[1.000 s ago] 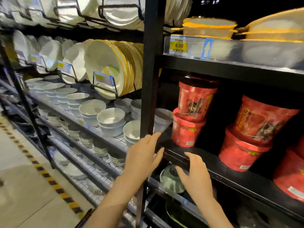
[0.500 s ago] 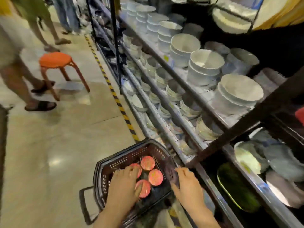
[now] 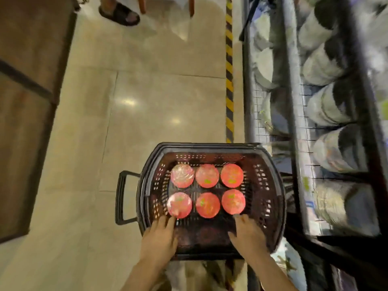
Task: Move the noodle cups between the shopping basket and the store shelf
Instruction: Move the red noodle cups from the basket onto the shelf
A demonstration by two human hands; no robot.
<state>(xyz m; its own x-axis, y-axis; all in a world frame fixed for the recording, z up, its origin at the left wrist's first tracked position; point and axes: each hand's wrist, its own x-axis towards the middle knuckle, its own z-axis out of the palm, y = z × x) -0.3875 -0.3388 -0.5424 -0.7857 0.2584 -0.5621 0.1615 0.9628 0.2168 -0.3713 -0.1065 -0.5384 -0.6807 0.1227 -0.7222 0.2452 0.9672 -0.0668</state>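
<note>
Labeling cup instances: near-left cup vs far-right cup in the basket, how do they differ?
The near-left cup sits in the row nearest the hands, with the left hand fingertips at its edge; the far-right cup sits in the far row, untouched. Near-left's lid looks paler and glossier; far-right's shows a clearer green mark. Both are upright, round, red-lidded, inside the basket.

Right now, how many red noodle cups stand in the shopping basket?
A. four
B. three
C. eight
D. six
D: the shopping basket holds six red noodle cups in two rows of three, and both hands reach toward the near row without holding any cup yet.
</note>
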